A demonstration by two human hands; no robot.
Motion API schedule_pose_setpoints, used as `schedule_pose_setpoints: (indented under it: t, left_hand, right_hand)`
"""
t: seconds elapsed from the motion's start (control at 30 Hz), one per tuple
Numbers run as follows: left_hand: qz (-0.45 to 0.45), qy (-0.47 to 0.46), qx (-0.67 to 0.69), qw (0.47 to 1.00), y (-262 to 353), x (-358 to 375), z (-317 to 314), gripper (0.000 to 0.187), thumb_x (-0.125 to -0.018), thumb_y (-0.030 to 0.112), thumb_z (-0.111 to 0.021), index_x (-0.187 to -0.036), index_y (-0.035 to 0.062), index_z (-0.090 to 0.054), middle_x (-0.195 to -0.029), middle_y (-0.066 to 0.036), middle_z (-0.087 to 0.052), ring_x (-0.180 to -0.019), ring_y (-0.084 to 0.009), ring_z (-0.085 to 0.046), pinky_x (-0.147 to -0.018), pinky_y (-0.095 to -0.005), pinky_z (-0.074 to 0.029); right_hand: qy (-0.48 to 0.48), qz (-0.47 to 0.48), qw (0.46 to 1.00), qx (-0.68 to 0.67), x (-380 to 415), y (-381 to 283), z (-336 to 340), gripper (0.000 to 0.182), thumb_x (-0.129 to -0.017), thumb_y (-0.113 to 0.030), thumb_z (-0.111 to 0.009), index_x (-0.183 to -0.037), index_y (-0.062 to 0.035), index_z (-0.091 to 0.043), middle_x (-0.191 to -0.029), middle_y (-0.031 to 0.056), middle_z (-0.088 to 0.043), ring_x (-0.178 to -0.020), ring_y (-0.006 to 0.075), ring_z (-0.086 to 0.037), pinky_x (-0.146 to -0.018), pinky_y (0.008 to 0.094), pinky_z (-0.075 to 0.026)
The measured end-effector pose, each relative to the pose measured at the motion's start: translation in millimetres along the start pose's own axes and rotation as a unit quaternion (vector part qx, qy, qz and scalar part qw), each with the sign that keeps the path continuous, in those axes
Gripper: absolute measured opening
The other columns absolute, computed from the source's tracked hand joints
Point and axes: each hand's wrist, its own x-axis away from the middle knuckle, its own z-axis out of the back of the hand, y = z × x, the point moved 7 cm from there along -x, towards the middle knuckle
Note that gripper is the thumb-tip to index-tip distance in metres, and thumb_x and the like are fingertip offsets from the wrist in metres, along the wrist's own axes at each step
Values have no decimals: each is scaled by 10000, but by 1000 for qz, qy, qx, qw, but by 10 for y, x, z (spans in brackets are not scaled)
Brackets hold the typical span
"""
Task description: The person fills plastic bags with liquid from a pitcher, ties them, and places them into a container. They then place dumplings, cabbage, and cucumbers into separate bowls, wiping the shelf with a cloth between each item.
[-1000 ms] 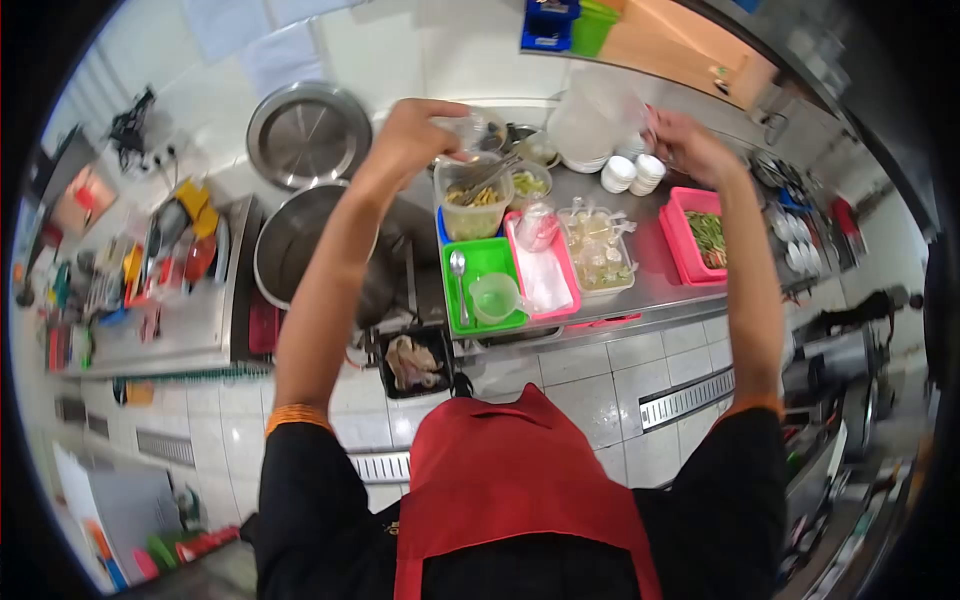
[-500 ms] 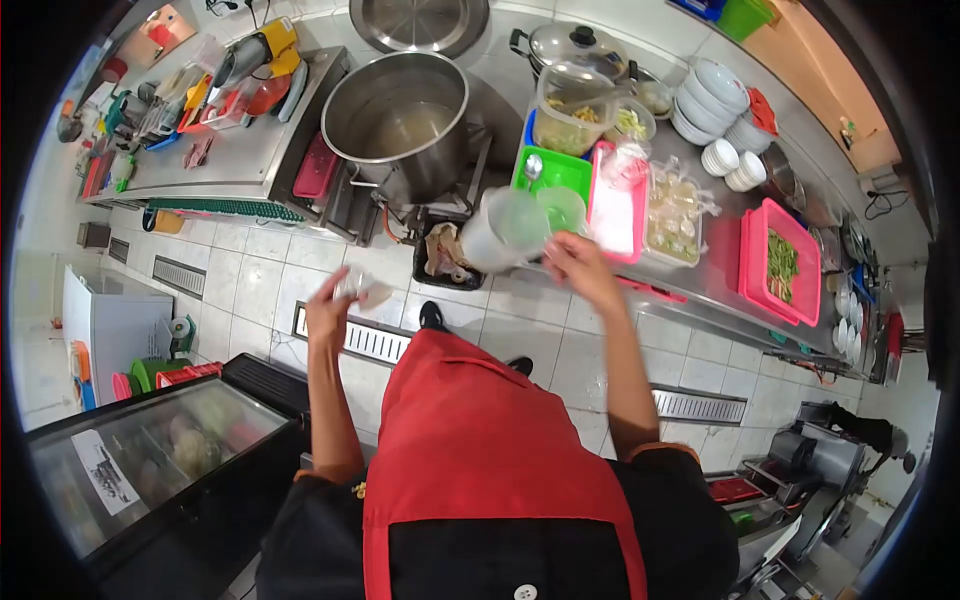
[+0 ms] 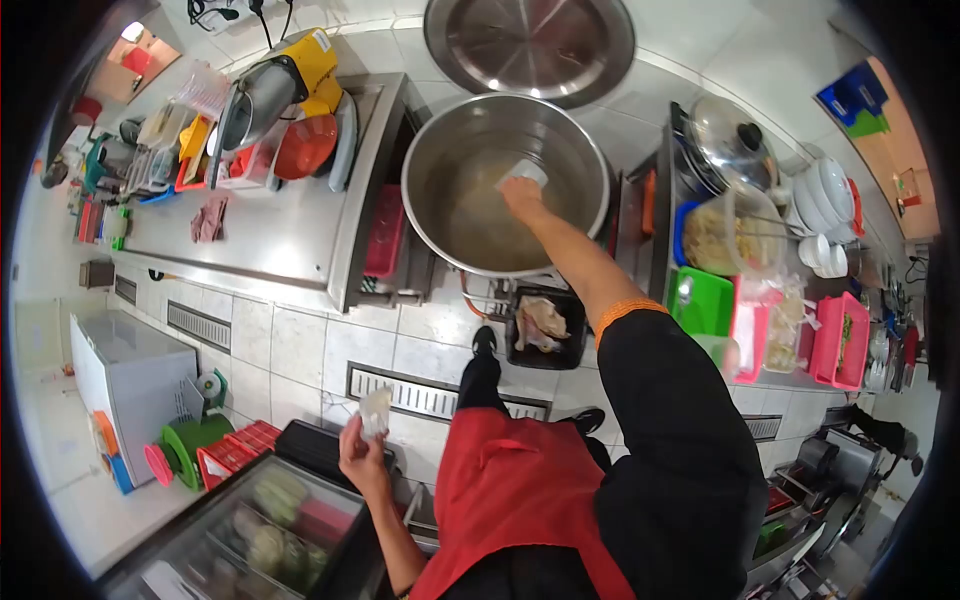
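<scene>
My right hand [image 3: 520, 197] reaches down into the big steel stockpot [image 3: 583, 215], its fingers closed on a translucent white plastic jug [image 3: 532, 173]. Only part of the jug shows; the rest is hidden by my hand or the cloudy liquid in the pot. Low on the left, above the floor, my left hand [image 3: 362, 455] pinches a small clear plastic bag [image 3: 375, 410] that points upward.
Behind the pot leans a large round lid [image 3: 530, 45]. On the right counter stand a green tray [image 3: 703, 302], a plastic tub [image 3: 715, 235] and stacked bowls [image 3: 820, 195]. A black bin [image 3: 545, 325] sits below the pot. A glass-topped chest [image 3: 240, 540] is at lower left.
My right hand has moved from beside the right counter into the stockpot with the jug. My view has shifted closer to the pot. The bag is still in my left hand.
</scene>
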Motion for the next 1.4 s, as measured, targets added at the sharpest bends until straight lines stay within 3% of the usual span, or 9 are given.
schedule_pose_setpoints:
  t: [0.2,0.43,0.53,0.67,0.73,0.97,1.17,1.23,1.4]
  left_hand:
    - [35,9,-38,999,-74,-498,424,401,-818,-124,-574,-1212,-55,-566,-1262,-125,-507,-1011,-182,-588,-791,-328,-576]
    - [62,-4,43,997,153,-902,702,393,-805,-128,-578,-1193,-67,-578,-1208,-140,-546,-985,-211,-600,-786,-337,-560]
    - [81,-68,85,991,686,-1106,531,446,-770,-113,-571,-1214,-78,-561,-1159,-165,-578,-984,-214,-605,-799,-335,-551]
    - [28,-171,34,984,1594,-1355,54,455,-739,-85,-562,-1191,-57,-596,-1124,-143,-610,-949,-192,-611,-777,-303,-545]
    - [-28,-233,28,972,1941,-1499,-296,457,-727,-66,-593,-1182,-38,-617,-1137,-130,-625,-959,-183,-606,-779,-288,-528]
    - [-208,-394,-103,889,3052,-1857,-1658,454,-699,28,-693,-1143,-46,-635,-1024,-125,-680,-953,-161,-631,-1006,-318,-377]
    - [-162,-478,-9,863,3433,-2088,-2541,370,-782,1,-640,-1133,-108,-596,-932,-182,-679,-806,-198,-692,-872,-275,-492]
    - [-156,-476,-9,865,3522,-2133,-2732,363,-774,-56,-625,-1131,-111,-591,-906,-187,-677,-783,-223,-702,-793,-264,-541]
    - [-198,-482,-66,851,3668,-2111,-3052,393,-743,-55,-645,-1123,-127,-576,-895,-197,-678,-784,-229,-708,-773,-260,-559]
  right_hand:
    - [-186,46,978,81,-180,-155,-1173,218,-843,-155,-559,-969,-106,-730,-1038,109,-691,-995,270,-658,-759,409,-555]
    - [-207,-76,971,-92,142,237,-262,373,-802,-261,-538,-1092,-69,-673,-1193,171,-619,-1101,343,-594,-927,412,-480]
    - [-170,-167,955,-175,336,648,159,389,-781,-269,-538,-1069,-45,-672,-1177,190,-619,-1108,347,-587,-928,424,-468]
    - [25,-49,911,-409,667,832,1220,307,-836,-231,-503,-950,-5,-676,-988,200,-662,-903,335,-625,-782,413,-467]
    - [41,-25,844,-535,1034,654,2077,168,-824,-181,-573,-858,-36,-651,-825,47,-629,-794,154,-559,-744,296,-442]
    - [174,11,829,-532,1770,323,3999,187,-892,-200,-569,-952,-49,-662,-857,0,-643,-809,75,-533,-748,232,-418]
    - [271,55,877,-393,1754,360,4596,264,-886,-311,-601,-970,-78,-693,-695,-60,-518,-580,34,-372,-526,202,-291]
    - [236,44,867,-437,1701,376,4679,267,-778,-255,-645,-847,-3,-701,-803,85,-704,-654,149,-632,-624,304,-502]
    - [318,-2,914,-252,1977,124,5117,281,-730,-276,-641,-811,-22,-725,-713,147,-690,-674,224,-666,-648,338,-521]
